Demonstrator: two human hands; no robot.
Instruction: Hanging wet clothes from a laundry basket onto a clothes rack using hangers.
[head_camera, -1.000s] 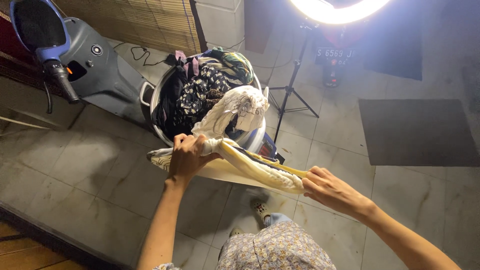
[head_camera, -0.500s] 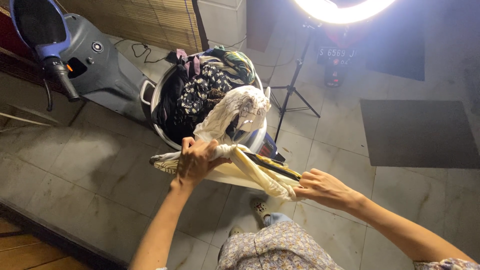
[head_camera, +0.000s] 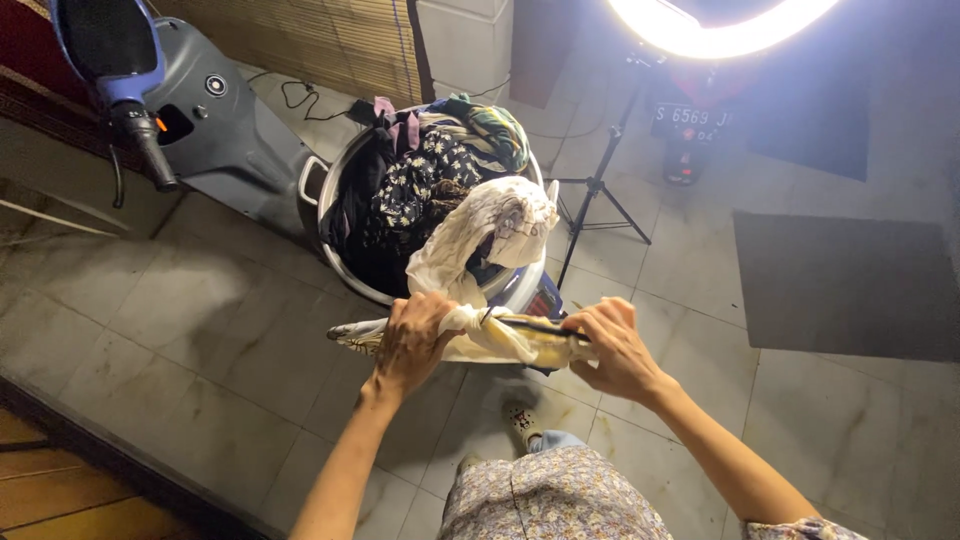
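My left hand and my right hand both grip a cream and yellow garment, bunched between them above the tiled floor. Its patterned end sticks out to the left of my left hand. Just beyond the hands stands a round metal basin heaped with clothes. A dark flowered cloth and a green patterned one lie in it, and a cream cloth hangs over the near rim.
A blue and grey scooter stands at the upper left, against the basin. A ring light on a tripod stand glares at the top right. A dark mat lies on the right. My sandalled foot is below the garment.
My right hand has moved left towards my left hand, and the stretched garment is now gathered short between them.
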